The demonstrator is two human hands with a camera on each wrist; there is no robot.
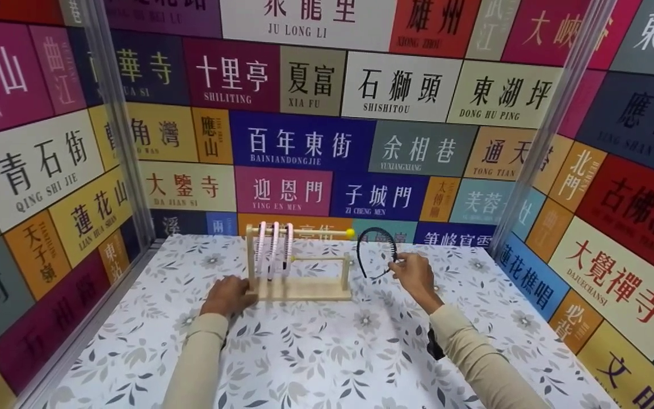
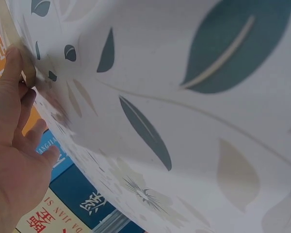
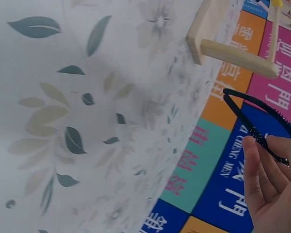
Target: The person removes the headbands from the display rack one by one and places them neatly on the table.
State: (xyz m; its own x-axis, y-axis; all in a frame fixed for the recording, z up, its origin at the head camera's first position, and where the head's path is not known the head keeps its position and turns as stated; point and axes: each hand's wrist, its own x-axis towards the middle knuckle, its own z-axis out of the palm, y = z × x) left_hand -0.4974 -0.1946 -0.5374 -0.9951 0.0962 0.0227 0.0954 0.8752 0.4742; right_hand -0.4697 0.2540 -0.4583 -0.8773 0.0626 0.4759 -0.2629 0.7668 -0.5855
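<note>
A wooden headband stand (image 1: 310, 291) is on the table, with two posts and rods at two heights. Three light-coloured toothed headbands (image 1: 275, 250), pinkish and white, hang on its upper rod, which has a yellow tip (image 1: 351, 233). At the stand's left end, my left hand (image 1: 227, 296) grips the wood; thumb and fingers are on its edge in the left wrist view. A black toothed headband (image 3: 242, 114) is pinched between the thumb and fingers of my right hand (image 1: 415, 277). It is held up right of the stand, apart from it.
A white cloth with grey leaves and flowers covers the table (image 1: 315, 358). Panels of coloured place-name signs (image 1: 304, 142) enclose the back and both sides, with metal corner posts (image 1: 122, 125) at left and right.
</note>
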